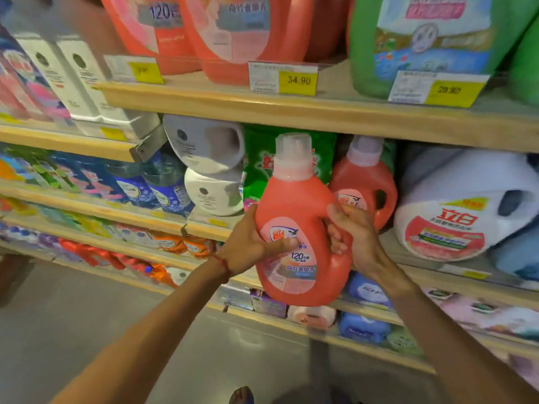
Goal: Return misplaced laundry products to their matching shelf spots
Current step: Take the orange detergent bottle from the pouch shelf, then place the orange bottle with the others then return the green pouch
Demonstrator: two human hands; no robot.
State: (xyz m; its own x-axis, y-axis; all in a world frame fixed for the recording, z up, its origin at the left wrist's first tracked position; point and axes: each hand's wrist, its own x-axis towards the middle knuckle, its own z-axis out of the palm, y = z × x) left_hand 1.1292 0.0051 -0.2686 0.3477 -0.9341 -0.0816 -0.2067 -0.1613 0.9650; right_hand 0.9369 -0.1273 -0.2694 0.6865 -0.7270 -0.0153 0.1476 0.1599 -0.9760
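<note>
A coral-red detergent bottle (pixel 294 205) with a clear cap and a pink label is held upright in front of the middle shelf. My left hand (pixel 250 246) grips its left side with the thumb across the label. My right hand (pixel 353 231) is wrapped through its handle on the right. A second, matching red bottle (pixel 369 182) stands on the middle shelf just behind it. Larger red bottles of the same look (pixel 233 33) stand on the top shelf (pixel 291 112) above a 34.90 price tag (pixel 297 80).
A green bag (pixel 259 161) sits behind the held bottle. White jugs (pixel 207 147) lie to its left and a big white jug (pixel 466 205) to its right. A green jug (pixel 423 39) stands top right. Lower shelves hold small packs; grey floor (pixel 87 316) lies below left.
</note>
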